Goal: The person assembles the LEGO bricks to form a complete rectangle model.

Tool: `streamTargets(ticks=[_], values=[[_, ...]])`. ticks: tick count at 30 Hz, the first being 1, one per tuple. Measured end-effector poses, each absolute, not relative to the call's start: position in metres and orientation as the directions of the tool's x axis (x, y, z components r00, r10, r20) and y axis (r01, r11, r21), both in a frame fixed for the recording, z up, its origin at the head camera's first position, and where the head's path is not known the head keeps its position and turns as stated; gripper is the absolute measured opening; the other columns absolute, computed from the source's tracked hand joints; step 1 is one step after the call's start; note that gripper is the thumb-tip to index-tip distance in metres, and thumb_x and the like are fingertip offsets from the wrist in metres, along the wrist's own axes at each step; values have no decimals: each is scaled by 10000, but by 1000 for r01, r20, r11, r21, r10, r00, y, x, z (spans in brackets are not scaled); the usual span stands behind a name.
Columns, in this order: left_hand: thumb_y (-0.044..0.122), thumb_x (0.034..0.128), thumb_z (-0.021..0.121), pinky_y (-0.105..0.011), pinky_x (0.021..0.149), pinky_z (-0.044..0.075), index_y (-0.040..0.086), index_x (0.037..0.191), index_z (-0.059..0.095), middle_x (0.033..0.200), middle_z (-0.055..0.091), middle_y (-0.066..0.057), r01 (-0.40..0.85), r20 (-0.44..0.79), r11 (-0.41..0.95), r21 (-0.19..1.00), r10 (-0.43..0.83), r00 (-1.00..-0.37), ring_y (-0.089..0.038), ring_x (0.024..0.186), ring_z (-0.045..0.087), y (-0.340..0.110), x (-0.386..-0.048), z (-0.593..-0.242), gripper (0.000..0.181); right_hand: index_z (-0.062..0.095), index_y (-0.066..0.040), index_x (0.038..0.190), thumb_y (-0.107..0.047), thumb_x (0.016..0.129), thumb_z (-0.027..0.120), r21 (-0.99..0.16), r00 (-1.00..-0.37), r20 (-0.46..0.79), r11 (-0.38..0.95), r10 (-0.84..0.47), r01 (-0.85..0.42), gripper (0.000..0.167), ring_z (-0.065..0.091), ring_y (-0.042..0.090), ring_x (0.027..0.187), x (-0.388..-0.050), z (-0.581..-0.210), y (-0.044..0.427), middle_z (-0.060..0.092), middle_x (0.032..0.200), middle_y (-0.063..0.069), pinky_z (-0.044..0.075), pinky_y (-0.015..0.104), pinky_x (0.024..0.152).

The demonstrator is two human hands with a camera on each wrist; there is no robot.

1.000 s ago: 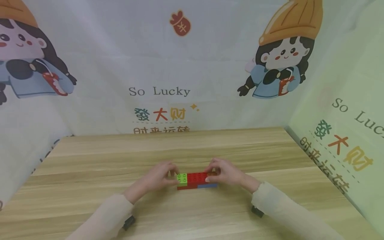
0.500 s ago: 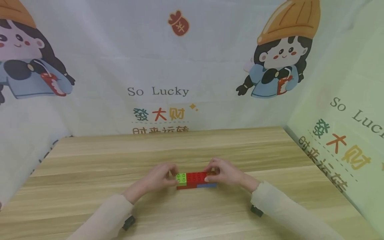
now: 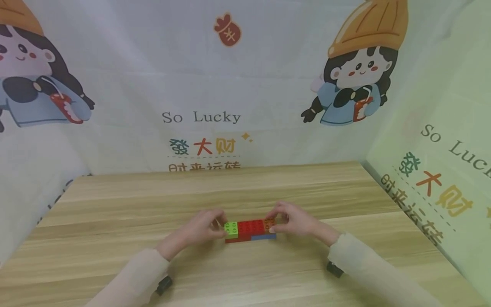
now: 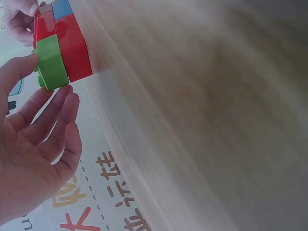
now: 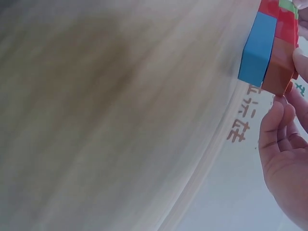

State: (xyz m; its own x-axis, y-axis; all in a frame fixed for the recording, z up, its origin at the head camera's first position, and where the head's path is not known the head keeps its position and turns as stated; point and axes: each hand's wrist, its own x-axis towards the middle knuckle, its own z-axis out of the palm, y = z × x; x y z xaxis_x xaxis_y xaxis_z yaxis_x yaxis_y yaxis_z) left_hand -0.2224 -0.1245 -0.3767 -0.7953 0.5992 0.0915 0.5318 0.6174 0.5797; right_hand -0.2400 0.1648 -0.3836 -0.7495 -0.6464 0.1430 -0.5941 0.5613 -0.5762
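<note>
A two-layer row of toy building bricks sits on the wooden table. Its top layer has a lime green brick (image 3: 231, 229) at the left, a red brick (image 3: 250, 227) in the middle and an orange-brown brick (image 5: 279, 67) at the right. Beneath them are another red brick (image 4: 74, 50) and a blue brick (image 5: 260, 45). My left hand (image 3: 199, 228) pinches the green brick at its outer end, thumb near the studs. Thumb and fingertips of my right hand (image 3: 297, 219) hold the orange-brown brick at the opposite end.
The wooden table (image 3: 153, 192) extends around the bricks on every side. Behind it hangs a white printed cloth (image 3: 126, 85), and another cloth side (image 3: 441, 106) stands along the right edge.
My right hand has shifted slightly right along the row, so more of the orange-brown brick shows in the head view. The left hand and the bricks stay nearly where they were.
</note>
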Motion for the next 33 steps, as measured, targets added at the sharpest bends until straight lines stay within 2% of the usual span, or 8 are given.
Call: streamTargets(ticks=[7, 15, 20, 26, 33], values=[[189, 761, 673, -251, 681, 454, 106, 910, 556, 862, 572, 41, 547, 104, 607, 576, 610, -786, -116, 775, 537, -126, -223, -378, 207, 607, -119, 1054, -293, 781, 668, -584, -736, 130, 549, -664, -598, 330, 400, 85, 617, -239, -382, 167, 500, 872, -67, 372, 228, 535], [190, 766, 669, -235, 680, 451, 110, 931, 552, 859, 577, 38, 546, 91, 622, 561, 610, -787, -84, 770, 535, -126, -223, -380, 218, 579, -105, 1083, -249, 752, 701, -523, -698, 115, 555, -706, -647, 381, 427, 44, 566, -241, -383, 168, 567, 955, -56, 406, 220, 510], [189, 788, 650, -254, 689, 454, 94, 946, 542, 862, 581, 18, 552, 96, 623, 554, 611, -785, -101, 782, 541, -125, -224, -381, 214, 579, -102, 1093, -255, 765, 685, -532, -695, 94, 554, -713, -640, 377, 472, 61, 633, -245, -385, 168, 578, 971, -45, 434, 236, 561], [198, 844, 591, -292, 725, 455, 57, 1001, 528, 900, 595, -24, 507, 75, 582, 635, 607, -791, -144, 824, 557, -128, -226, -382, 220, 566, -98, 1126, -268, 801, 646, -596, -711, 46, 552, -701, -583, 375, 521, 87, 760, -249, -383, 169, 579, 1019, -36, 450, 258, 658], [199, 893, 520, -301, 685, 470, 29, 1107, 487, 919, 615, -63, 396, 12, 523, 755, 593, -805, -184, 799, 585, -130, -227, -382, 275, 523, -54, 1189, -259, 850, 590, -670, -723, -7, 540, -691, -510, 402, 559, 109, 752, -252, -381, 169, 586, 1025, 26, 462, 278, 671]])
